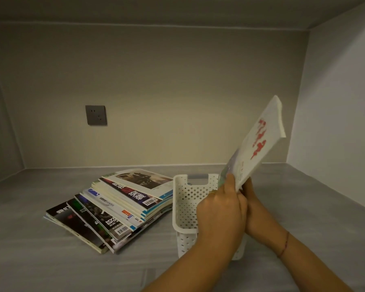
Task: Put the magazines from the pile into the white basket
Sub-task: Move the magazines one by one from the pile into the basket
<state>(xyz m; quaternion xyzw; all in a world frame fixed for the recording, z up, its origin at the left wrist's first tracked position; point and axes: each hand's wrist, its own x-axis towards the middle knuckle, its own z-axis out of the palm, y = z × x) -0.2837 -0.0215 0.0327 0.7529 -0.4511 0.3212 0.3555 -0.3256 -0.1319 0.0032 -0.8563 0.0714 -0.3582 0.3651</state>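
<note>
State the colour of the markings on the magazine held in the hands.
Red, on a white cover; the head view shows it.

Magazine pile (116, 207) left of basket (185, 207)

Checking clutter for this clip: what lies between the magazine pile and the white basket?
Nothing: in the head view the magazine pile reaches the white basket at its left wall, with no object between them.

Beside the white basket (185, 207), the pile (114, 207) shows one dark cover (105, 220) printed "MV", barcodes unreadable; the raised magazine (255, 144) bears illegible red characters.
</note>
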